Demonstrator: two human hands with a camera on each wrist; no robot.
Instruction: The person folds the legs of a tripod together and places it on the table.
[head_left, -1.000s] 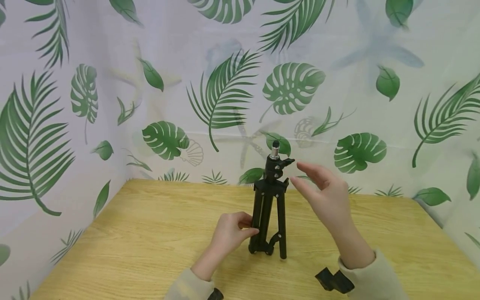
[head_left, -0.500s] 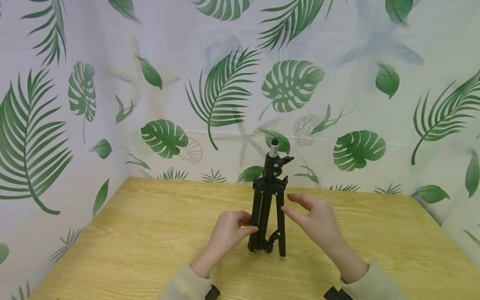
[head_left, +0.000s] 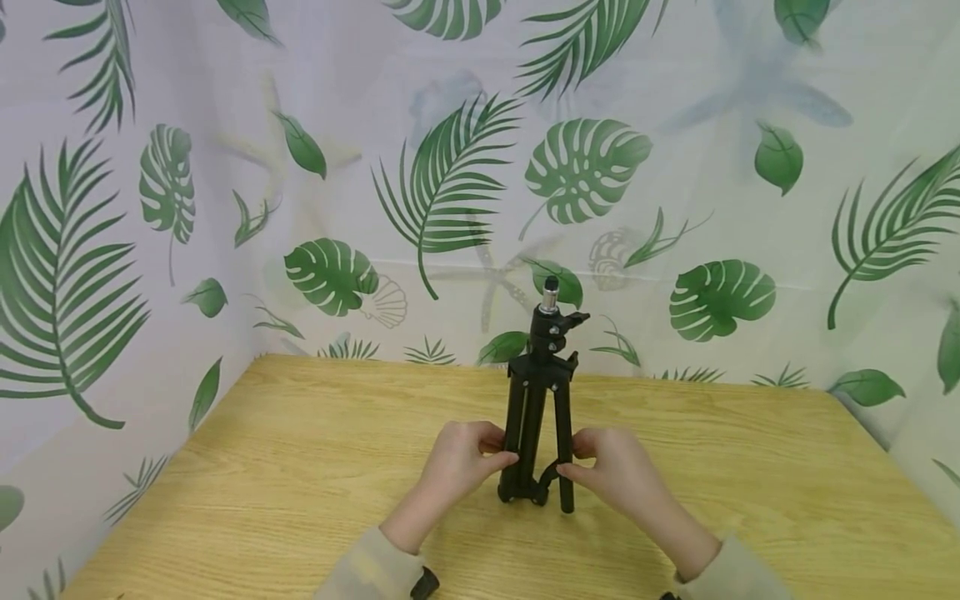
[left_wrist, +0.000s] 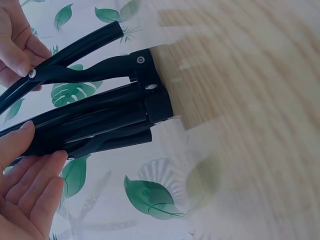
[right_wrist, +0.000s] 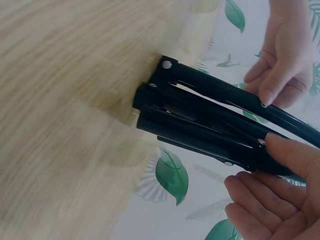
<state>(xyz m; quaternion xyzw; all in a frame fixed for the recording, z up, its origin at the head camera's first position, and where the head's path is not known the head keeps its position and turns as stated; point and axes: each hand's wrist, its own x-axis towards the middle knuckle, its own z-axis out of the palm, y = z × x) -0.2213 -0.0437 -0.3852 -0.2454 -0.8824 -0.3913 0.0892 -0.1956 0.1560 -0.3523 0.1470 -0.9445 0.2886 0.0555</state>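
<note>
A folded black tripod stand (head_left: 542,368) stands upright on the wooden table, with a silver stud (head_left: 551,300) at its top and knobs on its right side. My left hand (head_left: 459,467) pinches a left leg low down between thumb and fingers. On the other side, my right hand (head_left: 617,468) pinches the right leg, which is swung slightly out from the others. The left wrist view shows a flat brace (left_wrist: 100,69) linking this leg to the central foot. Seen from the right wrist, the legs (right_wrist: 200,117) lie close together near the foot.
The light wooden table (head_left: 322,467) extends around the stand on both sides. Behind it hangs a white cloth (head_left: 465,333) with printed green leaves, and a similar cloth covers the left side. Dark wrist straps (head_left: 424,583) show at the cuffs.
My right hand has come down from beside the upper knobs to the lower right leg and taken hold of it. The left hand and the stand have stayed in place.
</note>
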